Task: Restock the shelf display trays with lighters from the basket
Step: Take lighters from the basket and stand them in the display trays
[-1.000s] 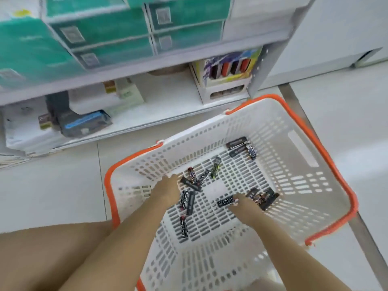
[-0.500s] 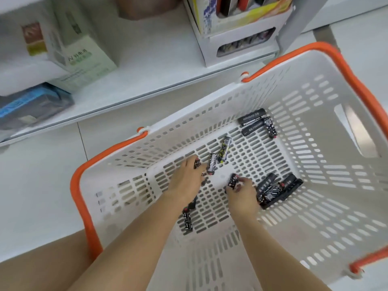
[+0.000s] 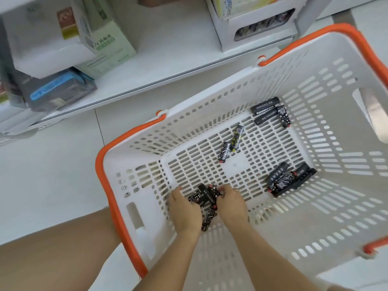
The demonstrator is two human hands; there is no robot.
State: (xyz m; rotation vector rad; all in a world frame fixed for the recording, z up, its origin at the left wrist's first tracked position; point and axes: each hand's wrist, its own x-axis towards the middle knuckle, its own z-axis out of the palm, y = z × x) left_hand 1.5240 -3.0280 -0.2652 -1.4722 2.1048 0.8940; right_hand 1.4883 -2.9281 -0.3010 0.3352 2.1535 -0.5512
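A white slotted basket [image 3: 336, 143] with an orange rim stands on the floor below the shelf. Black patterned lighters lie on its bottom in groups: three at the far right [image 3: 270, 111], two in the middle [image 3: 231, 143], several at the right [image 3: 287, 180]. My left hand [image 3: 184, 208] and my right hand [image 3: 232, 204] are side by side at the near left of the basket bottom, gathering a bunch of lighters [image 3: 206, 198] between them, fingers curled around them. The white display tray [image 3: 258, 24] stands on the shelf at the top right, its slot showing dark lighters.
The white bottom shelf [image 3: 168, 66] carries a green-and-white box [image 3: 105, 45], a white box and a grey-blue box [image 3: 56, 91] at the left. My bare knee [image 3: 52, 255] is at the lower left, beside the basket. White floor tiles surround the basket.
Both hands moved from the middle of the basket to its near left and now bunch several lighters together. The view has tilted down and closer to the basket.
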